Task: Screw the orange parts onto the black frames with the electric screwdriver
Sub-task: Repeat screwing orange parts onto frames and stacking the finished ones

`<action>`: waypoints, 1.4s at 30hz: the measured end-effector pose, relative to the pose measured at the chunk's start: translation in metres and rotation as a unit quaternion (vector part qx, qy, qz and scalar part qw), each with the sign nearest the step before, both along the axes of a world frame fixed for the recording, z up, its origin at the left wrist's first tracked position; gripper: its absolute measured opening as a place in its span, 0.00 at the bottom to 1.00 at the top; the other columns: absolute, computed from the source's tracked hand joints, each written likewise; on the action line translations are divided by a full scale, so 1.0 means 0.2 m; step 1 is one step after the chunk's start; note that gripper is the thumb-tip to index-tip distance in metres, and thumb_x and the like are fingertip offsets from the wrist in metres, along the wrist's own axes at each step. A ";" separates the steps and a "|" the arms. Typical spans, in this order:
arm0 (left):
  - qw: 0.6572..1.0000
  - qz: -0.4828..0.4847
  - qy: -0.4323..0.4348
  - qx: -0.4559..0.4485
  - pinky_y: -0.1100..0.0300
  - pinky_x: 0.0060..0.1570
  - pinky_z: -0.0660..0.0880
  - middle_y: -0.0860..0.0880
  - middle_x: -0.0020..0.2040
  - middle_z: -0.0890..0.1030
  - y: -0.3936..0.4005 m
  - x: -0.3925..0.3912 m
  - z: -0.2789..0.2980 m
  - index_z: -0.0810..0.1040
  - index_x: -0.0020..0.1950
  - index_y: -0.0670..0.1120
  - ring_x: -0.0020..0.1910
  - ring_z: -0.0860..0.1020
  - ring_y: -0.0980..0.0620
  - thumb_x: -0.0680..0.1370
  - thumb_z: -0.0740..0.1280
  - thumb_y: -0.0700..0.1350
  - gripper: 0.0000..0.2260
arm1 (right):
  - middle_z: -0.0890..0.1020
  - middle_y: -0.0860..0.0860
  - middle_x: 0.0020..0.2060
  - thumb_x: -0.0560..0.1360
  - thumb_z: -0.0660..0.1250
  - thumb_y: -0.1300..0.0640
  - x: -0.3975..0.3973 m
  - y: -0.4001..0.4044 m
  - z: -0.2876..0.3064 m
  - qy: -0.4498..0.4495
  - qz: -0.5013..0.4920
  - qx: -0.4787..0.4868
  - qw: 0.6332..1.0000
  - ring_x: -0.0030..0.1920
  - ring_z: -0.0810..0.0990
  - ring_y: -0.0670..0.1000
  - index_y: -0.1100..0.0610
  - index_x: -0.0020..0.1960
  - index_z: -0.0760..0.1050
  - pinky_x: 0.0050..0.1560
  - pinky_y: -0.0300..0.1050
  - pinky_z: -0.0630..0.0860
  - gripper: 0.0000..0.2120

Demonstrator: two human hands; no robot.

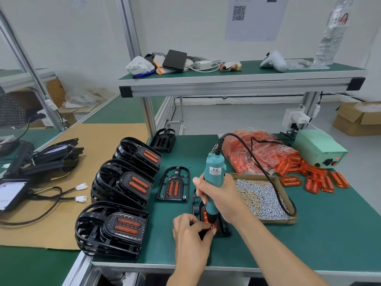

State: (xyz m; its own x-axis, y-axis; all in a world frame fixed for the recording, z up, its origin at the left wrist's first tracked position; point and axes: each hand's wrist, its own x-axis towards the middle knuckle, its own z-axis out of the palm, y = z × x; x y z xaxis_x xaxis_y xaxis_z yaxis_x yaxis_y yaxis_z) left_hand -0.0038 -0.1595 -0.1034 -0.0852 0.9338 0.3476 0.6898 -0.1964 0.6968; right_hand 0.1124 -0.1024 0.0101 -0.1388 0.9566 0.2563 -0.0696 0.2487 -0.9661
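One view only, head camera.

Item, lower centre of frame: black frame [223, 229] flat on the green bench [309, 234], an orange part [205, 216] seated in it, both largely hidden by the hands.

Item: electric screwdriver [213, 176], teal, held near upright; right hand [221, 198] wrapped round its body, bit down at the frame's near end.

Item: left hand [190, 230], fingertips pinched at the bit tip, apparently steadying a screw; the screw itself too small to tell.

Item, right of centre: cardboard tray of screws [260, 198], the tool's cord lying across it. Loose orange parts [317, 178] at right.

Item, left of centre: three stacks of finished frames [123, 182]; one finished frame [173, 185] lying single.

Risks, as judged: fingertips close to a turning bit may be nipped; a tilted driver could cross-thread or slip and score the orange part; the cord might drag the tray and spill screws.
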 end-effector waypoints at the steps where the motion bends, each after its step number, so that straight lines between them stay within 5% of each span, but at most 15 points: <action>1: 1.000 -0.001 0.000 0.001 0.54 0.56 0.70 0.58 0.45 0.70 0.00 0.00 0.00 0.88 0.46 0.53 0.55 0.67 0.53 0.71 0.81 0.49 0.06 | 0.81 0.58 0.33 0.76 0.74 0.49 0.00 0.00 0.00 0.004 0.002 0.002 1.000 0.28 0.74 0.52 0.56 0.35 0.77 0.35 0.43 0.75 0.15; 19: 1.000 0.002 -0.023 -0.001 0.61 0.51 0.70 0.60 0.45 0.71 0.00 0.00 -0.02 0.87 0.41 0.54 0.56 0.67 0.58 0.70 0.82 0.48 0.06 | 0.82 0.58 0.34 0.77 0.74 0.51 0.05 0.02 -0.01 -0.011 0.074 -0.011 0.997 0.28 0.74 0.54 0.57 0.37 0.77 0.37 0.47 0.75 0.14; 25: 1.000 -0.002 -0.026 -0.009 0.57 0.49 0.73 0.58 0.46 0.73 0.00 0.01 -0.02 0.86 0.40 0.55 0.55 0.69 0.56 0.69 0.83 0.48 0.07 | 0.87 0.58 0.45 0.76 0.75 0.45 0.06 0.03 0.01 -0.016 0.128 -0.006 0.992 0.29 0.76 0.54 0.53 0.43 0.81 0.39 0.47 0.77 0.11; 29: 1.000 -0.006 -0.023 0.004 0.57 0.51 0.73 0.59 0.46 0.72 0.00 0.01 -0.02 0.86 0.41 0.55 0.55 0.69 0.56 0.69 0.82 0.48 0.06 | 0.85 0.63 0.42 0.74 0.77 0.43 0.09 0.05 0.02 0.016 0.103 0.002 0.995 0.29 0.75 0.54 0.53 0.41 0.81 0.37 0.48 0.76 0.14; 34: 1.000 -0.010 -0.011 0.020 0.57 0.53 0.73 0.60 0.47 0.71 -0.01 0.01 -0.02 0.87 0.41 0.56 0.54 0.70 0.56 0.69 0.82 0.49 0.06 | 0.82 0.59 0.38 0.69 0.82 0.48 0.19 0.07 0.03 0.216 0.034 -0.007 0.976 0.27 0.73 0.51 0.54 0.43 0.77 0.33 0.43 0.74 0.16; 38: 0.998 -0.008 0.031 0.056 0.60 0.53 0.68 0.59 0.47 0.71 -0.02 0.01 -0.03 0.87 0.43 0.57 0.53 0.70 0.55 0.68 0.83 0.49 0.08 | 0.77 0.49 0.36 0.75 0.74 0.51 0.31 0.06 -0.05 0.498 -0.046 -0.108 0.859 0.27 0.71 0.44 0.53 0.40 0.76 0.31 0.38 0.73 0.10; 42: 0.993 -0.014 0.056 0.101 0.64 0.53 0.63 0.58 0.47 0.72 -0.01 0.00 -0.05 0.87 0.44 0.56 0.52 0.69 0.56 0.67 0.83 0.45 0.10 | 0.74 0.45 0.36 0.77 0.70 0.49 0.46 0.01 -0.20 0.593 -0.108 -0.143 0.785 0.28 0.69 0.42 0.53 0.40 0.76 0.32 0.35 0.72 0.10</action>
